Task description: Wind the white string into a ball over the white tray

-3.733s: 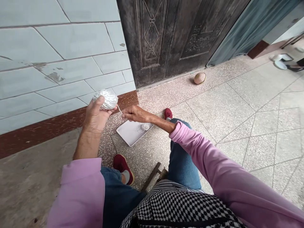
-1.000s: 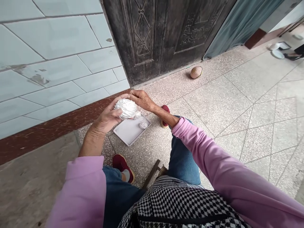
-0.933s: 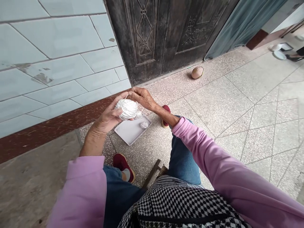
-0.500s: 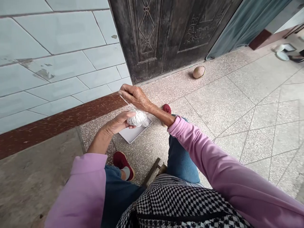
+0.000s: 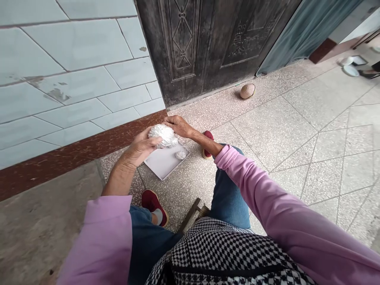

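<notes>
My left hand [image 5: 139,147] is wrapped around a ball of white string [image 5: 162,134], holding it above a shallow white box tray [image 5: 162,168] on the floor. Just beyond the ball's right side is my right hand [image 5: 178,126], its fingers pinched together on the string; the strand itself barely shows now. Inside the tray lies a small white ball [image 5: 181,155], and another whitish bundle shows partly behind the string ball.
A tiled wall [image 5: 83,43] and a dark carved door [image 5: 204,51] stand ahead. A brownish round object [image 5: 247,91] sits on the speckled floor near the door. My red shoes [image 5: 152,202] flank the tray, and part of a wooden stool [image 5: 191,213] shows below.
My right hand has come down and inward from a drawn-out strand to the ball's side. The left hand has turned the ball and raised it slightly, uncovering the small ball in the tray.
</notes>
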Demonstrator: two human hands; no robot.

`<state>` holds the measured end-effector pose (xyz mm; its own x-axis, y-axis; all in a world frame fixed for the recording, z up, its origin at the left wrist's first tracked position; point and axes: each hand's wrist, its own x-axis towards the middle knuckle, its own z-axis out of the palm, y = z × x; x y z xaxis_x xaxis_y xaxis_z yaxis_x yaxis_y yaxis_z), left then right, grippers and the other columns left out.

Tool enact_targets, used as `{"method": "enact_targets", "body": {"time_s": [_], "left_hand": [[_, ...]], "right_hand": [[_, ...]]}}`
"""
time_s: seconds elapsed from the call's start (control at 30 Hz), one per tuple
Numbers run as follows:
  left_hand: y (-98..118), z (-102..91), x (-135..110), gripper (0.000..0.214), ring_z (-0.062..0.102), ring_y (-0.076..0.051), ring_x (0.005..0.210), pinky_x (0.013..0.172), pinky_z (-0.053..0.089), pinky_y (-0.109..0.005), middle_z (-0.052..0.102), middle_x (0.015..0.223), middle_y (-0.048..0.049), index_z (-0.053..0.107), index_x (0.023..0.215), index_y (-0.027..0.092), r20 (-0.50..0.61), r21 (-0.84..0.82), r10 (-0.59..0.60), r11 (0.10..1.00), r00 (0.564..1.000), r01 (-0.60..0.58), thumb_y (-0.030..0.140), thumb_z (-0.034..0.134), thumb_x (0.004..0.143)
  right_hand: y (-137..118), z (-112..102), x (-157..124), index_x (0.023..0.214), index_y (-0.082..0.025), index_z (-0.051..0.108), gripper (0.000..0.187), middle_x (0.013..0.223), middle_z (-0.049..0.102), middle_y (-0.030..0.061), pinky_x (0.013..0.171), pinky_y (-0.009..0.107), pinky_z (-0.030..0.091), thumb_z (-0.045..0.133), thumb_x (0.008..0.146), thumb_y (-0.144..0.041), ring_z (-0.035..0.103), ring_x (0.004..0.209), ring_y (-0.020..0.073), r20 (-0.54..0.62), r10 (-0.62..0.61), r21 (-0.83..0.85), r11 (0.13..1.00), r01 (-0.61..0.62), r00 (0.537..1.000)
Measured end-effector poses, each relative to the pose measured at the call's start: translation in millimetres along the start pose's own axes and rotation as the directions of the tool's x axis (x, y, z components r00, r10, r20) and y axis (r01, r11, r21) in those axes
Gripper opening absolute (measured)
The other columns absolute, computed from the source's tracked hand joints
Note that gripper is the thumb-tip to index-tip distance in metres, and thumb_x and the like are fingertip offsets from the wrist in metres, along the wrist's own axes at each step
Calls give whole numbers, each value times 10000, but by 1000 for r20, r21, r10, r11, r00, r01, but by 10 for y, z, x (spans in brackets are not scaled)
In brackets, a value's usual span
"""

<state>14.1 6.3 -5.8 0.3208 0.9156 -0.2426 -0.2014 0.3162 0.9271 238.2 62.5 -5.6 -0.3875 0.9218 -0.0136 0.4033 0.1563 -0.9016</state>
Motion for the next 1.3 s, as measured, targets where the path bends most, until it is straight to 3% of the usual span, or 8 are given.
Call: {"method": "enact_targets", "body": {"time_s": [0.13, 0.3, 0.47, 0.57, 0.7, 0.9, 1.1, 1.3], "left_hand": [[1, -88, 73, 840, 828, -350, 1131, 777, 711, -346, 874, 1399, -170, 873, 1304, 215, -147, -112, 124, 984, 981, -141, 392, 1241, 570], [8, -222, 125, 687, 844, -391, 1252, 865, 744, -395, 870, 1369, -157, 801, 1263, 251, -211, -90, 268, 952, 940, -292, 461, 1188, 735], [-98, -324, 272, 810, 839, -373, 1248, 861, 747, -402, 847, 1347, -98, 749, 1270, 289, -348, 18, 264, 961, 900, -275, 469, 1237, 648], [-178, -290, 346, 879, 839, -352, 1159, 731, 682, -330, 835, 1329, -123, 769, 1329, 260, -392, 191, 247, 964, 886, -184, 539, 1236, 639], [-212, -193, 325, 792, 837, -339, 1084, 610, 611, -283, 838, 1321, -162, 842, 1351, 230, -267, 321, 196, 941, 944, -105, 718, 1139, 802], [-164, -107, 202, 769, 776, -316, 890, 553, 575, -324, 839, 1149, -175, 877, 1225, 219, -6, 194, 58, 979, 998, -56, 897, 1061, 911], [-106, -55, 93, 757, 764, -297, 858, 591, 570, -327, 854, 1145, -178, 856, 1270, 204, 34, -22, 96, 995, 995, -95, 803, 1096, 874], [50, -52, 10, 678, 828, -419, 1225, 827, 728, -412, 885, 1347, -200, 835, 1291, 241, -85, -133, 194, 970, 977, -204, 606, 1101, 785]], "right_hand": [[9, 68, 7, 795, -222, 527, 536, 793, 555, -40, 842, 314, 376, 639, 1261, 18, 503, 874, 136, 23, -51, -25, 998, 51, 998], [74, 250, -7, 943, -175, 663, 371, 897, 625, -19, 915, 299, 416, 657, 1292, -49, 589, 908, 166, 125, -175, -32, 983, 180, 977], [113, 330, -116, 960, -179, 644, 376, 916, 631, -9, 900, 304, 420, 689, 1332, -143, 593, 919, 172, 208, -275, 18, 961, 278, 939], [106, 267, -147, 957, -181, 652, 400, 874, 578, -30, 858, 307, 399, 715, 1350, -225, 518, 866, 163, 204, -292, 74, 956, 283, 934], [121, 134, -37, 929, -195, 637, 475, 836, 494, -51, 795, 303, 358, 783, 1344, -373, 436, 821, 149, 38, -311, 201, 933, 297, 950], [212, 40, 193, 855, -225, 535, 703, 769, 376, -94, 698, 276, 283, 978, 1228, -623, 318, 752, 113, -95, -272, 342, 895, 287, 958], [251, 119, 220, 977, -224, 577, 662, 761, 494, -90, 614, 222, 296, 992, 1217, -679, 365, 681, 92, -3, -161, 501, 854, 141, 987], [166, 237, 230, 915, -204, 588, 583, 755, 518, -75, 628, 231, 322, 917, 1279, -520, 419, 699, 102, -70, -69, 474, 876, 94, 995]]}}
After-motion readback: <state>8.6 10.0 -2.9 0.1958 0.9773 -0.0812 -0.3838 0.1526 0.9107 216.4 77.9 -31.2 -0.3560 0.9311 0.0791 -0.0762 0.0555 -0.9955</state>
